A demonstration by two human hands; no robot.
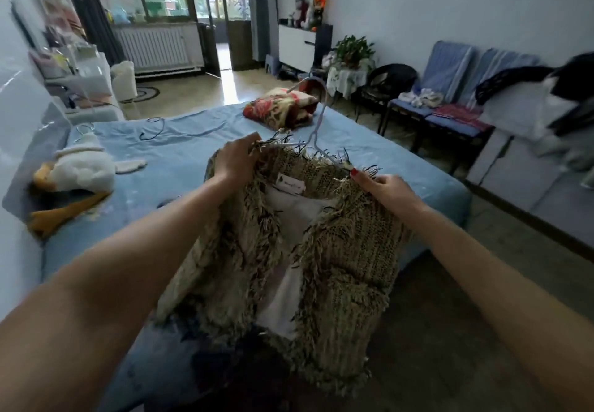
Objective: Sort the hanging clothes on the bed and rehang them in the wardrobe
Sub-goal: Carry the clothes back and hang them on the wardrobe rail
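The hanger [316,128] has its shoulders buried in the fringed jacket [289,251]. The left hand [236,159] hides its fingertips in the fringe. At three o'clock, dark clothes [559,96] blur, cut by the edge.

Your fringed tan jacket [321,251] hangs open at frame centre on a thin wire hanger [316,135], pale lining showing. At left, a white garment [83,167] lies crumpled on the blue bed [180,154].

Two bare forearms, no sleeves in view, right grip [387,190] with red-painted thumbnail (glossy)
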